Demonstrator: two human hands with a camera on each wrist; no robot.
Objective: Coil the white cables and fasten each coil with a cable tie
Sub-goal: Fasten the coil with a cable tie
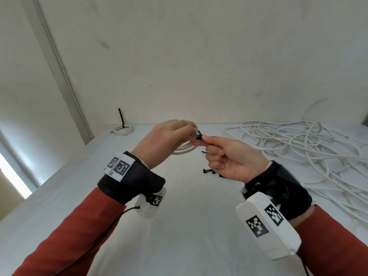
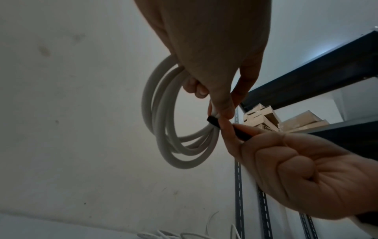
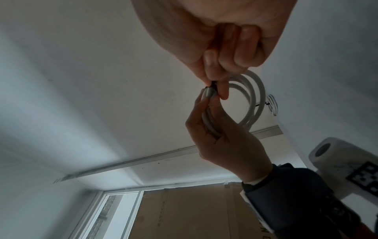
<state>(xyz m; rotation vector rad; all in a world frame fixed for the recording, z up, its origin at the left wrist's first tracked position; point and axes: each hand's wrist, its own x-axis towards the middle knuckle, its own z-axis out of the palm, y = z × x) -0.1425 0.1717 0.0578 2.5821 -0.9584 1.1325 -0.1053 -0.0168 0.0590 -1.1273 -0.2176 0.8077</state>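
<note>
My left hand (image 1: 175, 134) holds a small coil of white cable (image 2: 163, 129) above the table, its fingers pinching the bundled strands. A black cable tie (image 2: 213, 122) wraps those strands. My right hand (image 1: 221, 154) pinches the tie's strap between thumb and forefinger right beside the left fingertips, other fingers curled. In the right wrist view the coil (image 3: 253, 100) hangs behind both hands, and the tie (image 3: 212, 85) shows only as a dark spot at the fingertips.
A tangled heap of loose white cable (image 1: 302, 148) covers the table's right side. A tied coil (image 1: 123, 130) with an upright black tie tail lies at the back left. Several spare black ties (image 1: 209, 171) lie under my right hand. Dark metal shelving (image 2: 319, 77) stands to the right.
</note>
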